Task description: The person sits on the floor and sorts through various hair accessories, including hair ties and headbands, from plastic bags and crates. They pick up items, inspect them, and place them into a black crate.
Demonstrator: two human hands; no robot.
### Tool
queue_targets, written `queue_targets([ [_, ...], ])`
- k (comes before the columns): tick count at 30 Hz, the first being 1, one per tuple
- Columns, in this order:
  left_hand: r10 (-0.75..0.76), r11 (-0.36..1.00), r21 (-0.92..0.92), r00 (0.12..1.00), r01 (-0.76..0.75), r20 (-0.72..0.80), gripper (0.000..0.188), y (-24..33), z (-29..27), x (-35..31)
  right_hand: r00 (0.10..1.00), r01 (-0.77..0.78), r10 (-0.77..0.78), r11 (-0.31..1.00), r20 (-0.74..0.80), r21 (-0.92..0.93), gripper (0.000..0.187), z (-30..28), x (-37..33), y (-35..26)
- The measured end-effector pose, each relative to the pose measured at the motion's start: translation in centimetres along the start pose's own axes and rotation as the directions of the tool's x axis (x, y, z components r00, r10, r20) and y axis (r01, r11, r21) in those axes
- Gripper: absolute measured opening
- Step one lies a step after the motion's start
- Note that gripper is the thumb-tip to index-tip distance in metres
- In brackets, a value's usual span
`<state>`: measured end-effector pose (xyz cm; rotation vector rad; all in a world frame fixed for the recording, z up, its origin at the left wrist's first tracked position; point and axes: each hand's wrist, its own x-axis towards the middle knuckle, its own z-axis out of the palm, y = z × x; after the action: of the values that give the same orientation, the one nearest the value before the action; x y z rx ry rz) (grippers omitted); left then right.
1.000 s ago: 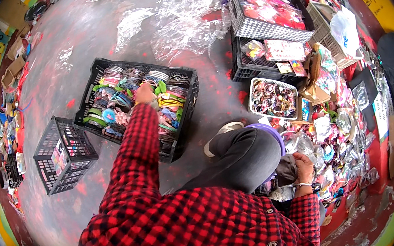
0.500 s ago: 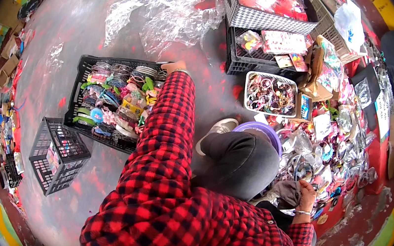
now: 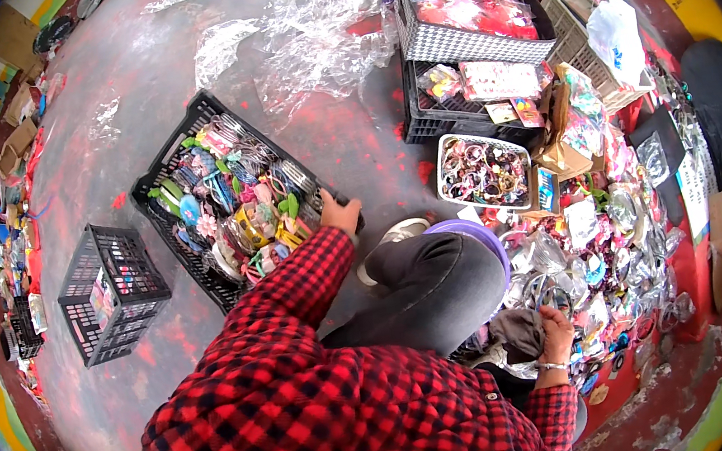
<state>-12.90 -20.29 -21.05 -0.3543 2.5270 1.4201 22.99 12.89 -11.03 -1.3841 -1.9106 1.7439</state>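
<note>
At the near right corner of a black plastic crate (image 3: 218,109), my left hand (image 3: 340,214) has its fingers curled over the rim. Headbands (image 3: 225,129), hair bands and small colourful hair accessories fill the crate, which sits slanted on the floor. Low on the right, my right hand (image 3: 558,335) is closed on a dark grey cloth (image 3: 518,333), beside my knee. Below that hand and to its right lie loose accessories in clear wrappers (image 3: 592,286). The cloth's far side is partly hidden by my leg.
An upended black basket (image 3: 115,294) stands left of the crate. Stacked crates (image 3: 481,32), a white basket of hair ties (image 3: 483,171) and a purple basin (image 3: 483,237) are to the right. Clear plastic wrap (image 3: 327,38) lies on the floor ahead.
My left hand has pulled the crate's right side toward me, turning the crate clockwise. My right hand still holds the cloth in nearly the same place.
</note>
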Motion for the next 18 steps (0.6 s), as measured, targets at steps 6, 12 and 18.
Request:
queue_targets([
  [6, 0.146, 0.988, 0.007, 0.944, -0.155, 0.295, 0.09, -3.7, -8.0, -10.0, 0.999, 0.029, -0.031, 0.998, 0.028, 0.047, 0.028, 1.2, -1.2, -1.9],
  [12, 0.128, 0.988, 0.001, 0.825, -0.154, 0.551, 0.082, -12.4, -17.5, -15.2, 0.998, 0.027, -0.03, 0.996, 0.046, 0.08, 0.028, 1.6, -1.6, -2.7],
  [18, 0.033, 0.997, 0.066, 0.997, -0.038, 0.063, 0.057, -0.8, -18.9, -4.2, 0.999, -0.02, 0.018, 0.998, 0.042, 0.057, 0.031, 1.8, -1.2, -2.4],
])
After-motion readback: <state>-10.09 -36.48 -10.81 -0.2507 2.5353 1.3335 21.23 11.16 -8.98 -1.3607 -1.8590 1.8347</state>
